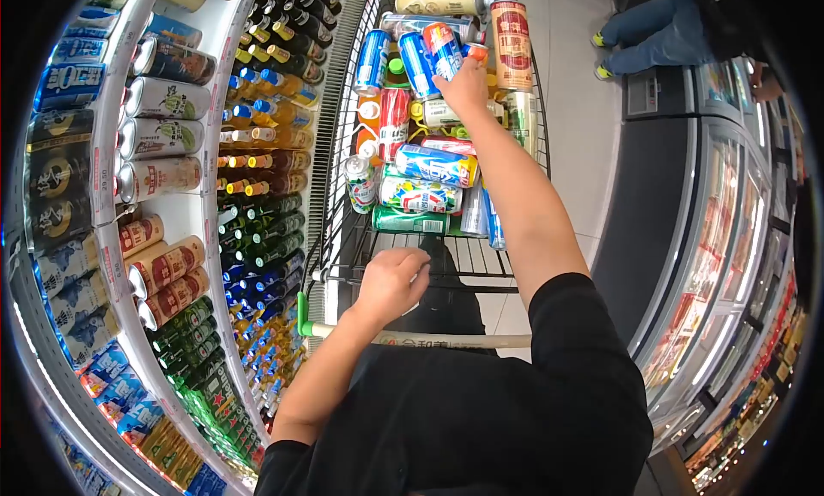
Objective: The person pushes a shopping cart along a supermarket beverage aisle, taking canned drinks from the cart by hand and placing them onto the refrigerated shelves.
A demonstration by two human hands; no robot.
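My right hand (468,86) reaches to the far part of a shopping cart (360,260), its thumb and fingers around the lower end of an orange-and-blue can (442,50). Beside that lie a blue-and-white can (417,64) and another blue can (372,61). A tall red-and-beige can (512,43) stands at the cart's right side. Closer to me are a blue-and-yellow can (436,166), a white patterned can (419,195) and a green can (410,220). My left hand (393,283) is curled above the cart handle (455,340); its palm side is hidden.
Shelves (105,187) of cans and bottles line the left, with green bottles (215,402) low down. On the right runs a glass-fronted freezer case (687,316). A person in jeans (648,41) stands ahead at right, beyond the tiled floor (573,93).
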